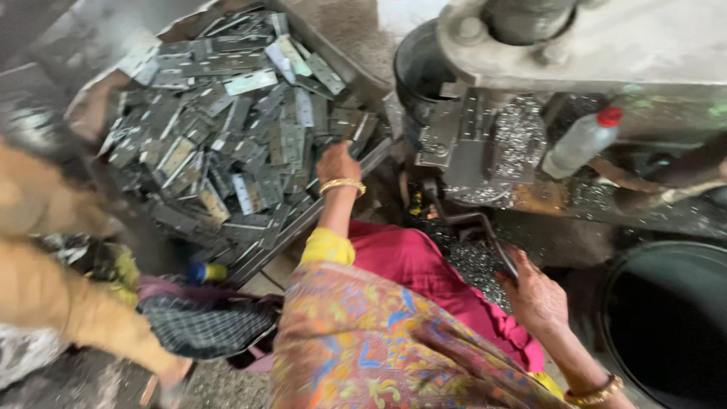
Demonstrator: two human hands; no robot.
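Here the left hand [337, 163] reaches into the near edge of the tray [333, 64] heaped with flat grey hinge plates [227, 129], its fingers curled down among them; whether they have closed on one plate I cannot tell, since the back of the hand hides the tips. The right hand [534, 295] sits on the far side from the tray, fingers wrapped around the dark lever handle [485, 235] of the press [485, 144]. A plastic bottle with a red cap [581, 140] lies just beyond the press bed, and a dark drum [670, 318] stands farther from the tray again. To do this well, I judge the picking fingers should separate a single plate from the tangle, lifting it by its edge, while the lever hand holds the handle steady until the plate is seated.
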